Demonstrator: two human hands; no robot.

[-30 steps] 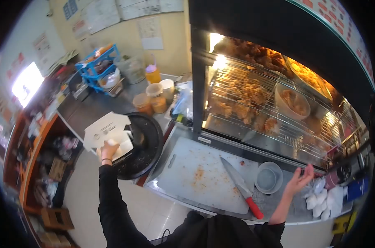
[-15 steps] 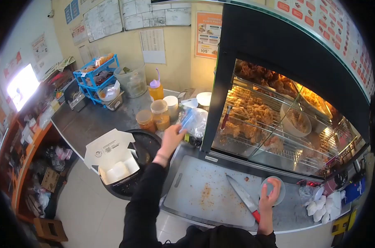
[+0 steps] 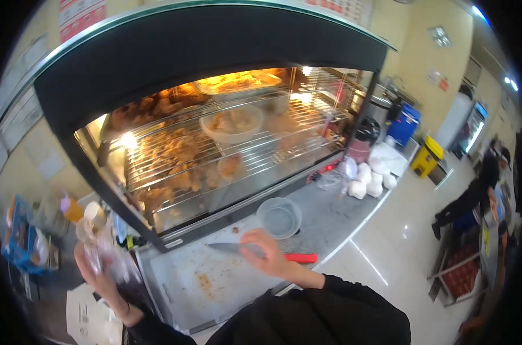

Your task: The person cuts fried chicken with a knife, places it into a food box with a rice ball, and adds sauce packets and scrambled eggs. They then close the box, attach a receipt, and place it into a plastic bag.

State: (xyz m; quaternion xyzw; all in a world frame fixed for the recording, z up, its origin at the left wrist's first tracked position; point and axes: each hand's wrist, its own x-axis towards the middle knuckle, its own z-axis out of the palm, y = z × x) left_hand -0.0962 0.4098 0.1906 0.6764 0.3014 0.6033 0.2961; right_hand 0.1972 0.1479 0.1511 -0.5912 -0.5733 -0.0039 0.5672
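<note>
Translucent bowl (image 3: 229, 136) holds fried food (image 3: 232, 121); right hand (image 3: 266, 259) hangs unclenched over knife (image 3: 302, 258), left hand (image 3: 101, 283) at plastic bag (image 3: 116, 257), grip unclear.

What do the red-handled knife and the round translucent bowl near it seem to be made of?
Red-handled knife: thin grey blade, apparently satin steel; evenly red handle, probably smooth plastic. Round translucent bowl: cloudy, see-through walls suggest smooth plastic, possibly glass.
</note>
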